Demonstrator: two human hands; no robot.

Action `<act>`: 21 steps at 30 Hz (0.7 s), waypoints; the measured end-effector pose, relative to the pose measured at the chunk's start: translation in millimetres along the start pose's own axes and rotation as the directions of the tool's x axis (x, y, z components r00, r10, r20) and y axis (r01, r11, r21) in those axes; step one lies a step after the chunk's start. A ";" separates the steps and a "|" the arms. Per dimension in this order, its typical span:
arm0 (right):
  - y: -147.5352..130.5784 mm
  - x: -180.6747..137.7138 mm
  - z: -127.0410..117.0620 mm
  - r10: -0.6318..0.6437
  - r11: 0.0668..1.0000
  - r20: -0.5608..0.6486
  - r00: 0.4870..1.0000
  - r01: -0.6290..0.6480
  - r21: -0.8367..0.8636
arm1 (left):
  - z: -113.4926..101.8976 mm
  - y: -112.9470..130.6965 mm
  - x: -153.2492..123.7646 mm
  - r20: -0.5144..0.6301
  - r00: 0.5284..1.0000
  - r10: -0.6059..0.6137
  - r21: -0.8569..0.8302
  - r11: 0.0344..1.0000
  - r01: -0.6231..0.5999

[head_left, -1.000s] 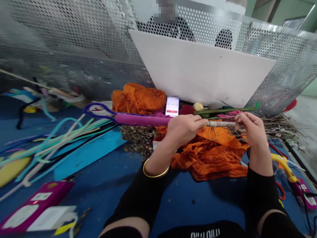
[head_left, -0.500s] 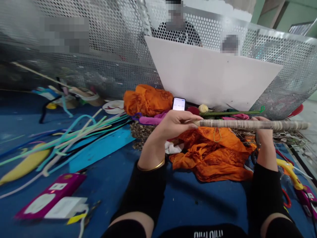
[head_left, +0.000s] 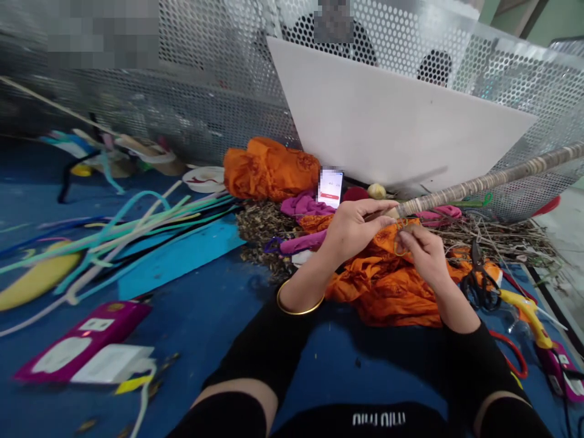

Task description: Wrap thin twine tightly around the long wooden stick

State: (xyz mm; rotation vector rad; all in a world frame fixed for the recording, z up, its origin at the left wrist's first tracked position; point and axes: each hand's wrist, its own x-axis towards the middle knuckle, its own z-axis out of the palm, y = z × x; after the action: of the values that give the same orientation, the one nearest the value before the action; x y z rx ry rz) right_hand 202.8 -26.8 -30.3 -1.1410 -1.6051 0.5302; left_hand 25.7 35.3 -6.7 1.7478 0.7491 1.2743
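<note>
- The left hand [head_left: 358, 228] is closed round the near end of the banded pole [head_left: 493, 179], which slants up to the right, over the bench [head_left: 347, 359] and past the picture's edge
- Held at one end only, the pole could dip or swing, its long far part outweighing that grip
- If it swings, it could knock the white board [head_left: 401, 115] behind it or the phone [head_left: 331, 187] propped near the board's lower left corner
- The right hand [head_left: 426, 252] has its fingers drawn together just below the pole, beside a thin yellow loop [head_left: 400, 244]; whether they pinch it, I cannot tell
- That loop could snag or pull tight if the pole turns while a finger is caught in it
- Loose orange cloth [head_left: 383, 286] lies under both hands, so a fold might be picked up along with the thread
- Dried stems [head_left: 511, 237] lie beneath the pole's raised part and could scatter if it drops
- Black scissors [head_left: 479, 286] and a yellow glue gun [head_left: 524, 307] sit near the right forearm, where a careless sweep of the elbow could shove them
</note>
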 end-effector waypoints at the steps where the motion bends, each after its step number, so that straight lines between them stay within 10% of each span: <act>1: -3.3 -2.6 -1.7 -0.074 0.995 -0.071 0.995 0.068 -0.078 | -0.1 -1.2 0.7 -0.014 1.000 0.002 0.008 1.000 -0.002; 7: -3.6 -7.2 0.4 -0.371 0.917 -0.196 0.908 0.392 0.080 | 9.1 -6.3 0.9 0.023 0.998 -0.065 0.083 0.995 0.063; 13: -2.8 -2.4 15.2 -0.151 0.885 -0.282 0.947 0.257 0.388 | 19.2 -6.5 -0.5 0.038 0.995 -0.092 0.232 0.969 0.081; 21: -32.8 -12.3 19.9 0.201 0.916 -0.408 0.891 -0.022 0.401 | 32.1 -0.1 -9.2 0.012 1.000 -0.001 0.461 0.887 -0.005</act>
State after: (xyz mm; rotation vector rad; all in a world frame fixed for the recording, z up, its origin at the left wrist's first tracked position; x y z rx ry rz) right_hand 171.3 -48.2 -17.3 -0.9687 -0.9871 0.5848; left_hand 53.4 18.9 -15.6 2.1285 1.1139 1.1454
